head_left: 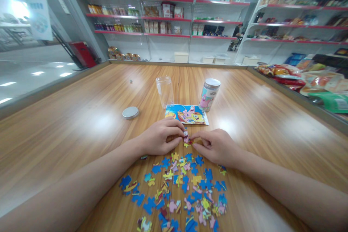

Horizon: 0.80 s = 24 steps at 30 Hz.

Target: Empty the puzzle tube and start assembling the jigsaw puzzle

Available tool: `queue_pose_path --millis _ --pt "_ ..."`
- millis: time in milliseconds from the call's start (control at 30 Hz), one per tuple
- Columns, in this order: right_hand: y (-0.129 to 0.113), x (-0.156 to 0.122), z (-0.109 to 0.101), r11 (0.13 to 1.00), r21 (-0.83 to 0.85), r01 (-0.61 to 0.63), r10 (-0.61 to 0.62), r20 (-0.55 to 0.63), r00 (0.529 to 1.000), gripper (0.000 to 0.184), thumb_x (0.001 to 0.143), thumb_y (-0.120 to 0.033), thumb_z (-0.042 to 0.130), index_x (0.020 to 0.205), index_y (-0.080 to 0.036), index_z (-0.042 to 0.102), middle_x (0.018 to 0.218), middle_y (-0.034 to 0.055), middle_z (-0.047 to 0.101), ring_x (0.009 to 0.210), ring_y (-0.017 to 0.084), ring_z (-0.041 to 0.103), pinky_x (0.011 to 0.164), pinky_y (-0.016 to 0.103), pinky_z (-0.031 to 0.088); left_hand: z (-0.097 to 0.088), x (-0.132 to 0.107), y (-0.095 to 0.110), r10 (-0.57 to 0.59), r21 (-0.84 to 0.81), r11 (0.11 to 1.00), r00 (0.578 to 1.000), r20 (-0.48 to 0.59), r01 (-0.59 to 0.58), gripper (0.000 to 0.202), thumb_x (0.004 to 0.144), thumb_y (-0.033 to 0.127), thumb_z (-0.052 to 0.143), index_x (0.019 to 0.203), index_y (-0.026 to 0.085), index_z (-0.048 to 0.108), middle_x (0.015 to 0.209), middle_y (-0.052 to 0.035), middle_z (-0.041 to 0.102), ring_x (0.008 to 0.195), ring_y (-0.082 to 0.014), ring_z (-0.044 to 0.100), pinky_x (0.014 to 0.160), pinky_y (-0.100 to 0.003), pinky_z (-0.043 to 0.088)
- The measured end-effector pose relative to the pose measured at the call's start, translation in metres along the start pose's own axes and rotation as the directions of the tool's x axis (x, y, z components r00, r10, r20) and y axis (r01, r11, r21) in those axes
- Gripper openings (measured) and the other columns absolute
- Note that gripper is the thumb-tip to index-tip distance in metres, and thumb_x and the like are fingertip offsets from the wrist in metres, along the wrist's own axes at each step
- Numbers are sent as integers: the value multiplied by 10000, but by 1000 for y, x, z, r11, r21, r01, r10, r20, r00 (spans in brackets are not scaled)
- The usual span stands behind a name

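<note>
A small cluster of jigsaw puzzle pieces (186, 139) lies on the table between my hands, pink, white and yellow in colour. My left hand (164, 136) has its fingers curled, and the fingertips grip the cluster's left side. From the right, the index finger and thumb of my right hand (216, 145) close on its edge; the other fingers are folded in. Nearer to me, several loose puzzle pieces (185, 184) in blue, yellow and pink are spread over the wood. Just beyond my hands lies a cartoon picture card (187, 114).
Behind the card stand a clear open jar (164, 92) and a lidded jar (209, 95) with a cartoon label. A silver lid (130, 112) lies to the left. Packaged goods (288, 76) sit beyond the table's right edge. Shelves (165, 18) line the back; a person (236, 37) is far off.
</note>
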State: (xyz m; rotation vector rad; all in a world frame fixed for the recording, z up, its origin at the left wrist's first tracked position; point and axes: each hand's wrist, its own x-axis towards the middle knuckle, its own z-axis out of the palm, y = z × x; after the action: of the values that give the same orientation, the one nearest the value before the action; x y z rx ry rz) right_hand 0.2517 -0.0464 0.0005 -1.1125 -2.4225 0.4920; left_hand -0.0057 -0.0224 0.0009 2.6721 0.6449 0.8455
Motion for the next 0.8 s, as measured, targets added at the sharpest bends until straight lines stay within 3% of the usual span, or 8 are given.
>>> queue_pose_path --millis 800 --pt "-1 0 -1 1000 5 -4 4 -2 1000 217 913 -329 626 1077 -295 765 529 -73 480 489 84 422 546 248 300 2 0 -3 -19 -12 1000 1000 -24 19 183 925 155 583 1058 147 708 1101 -113 682 1030 -210 642 925 -388 554"
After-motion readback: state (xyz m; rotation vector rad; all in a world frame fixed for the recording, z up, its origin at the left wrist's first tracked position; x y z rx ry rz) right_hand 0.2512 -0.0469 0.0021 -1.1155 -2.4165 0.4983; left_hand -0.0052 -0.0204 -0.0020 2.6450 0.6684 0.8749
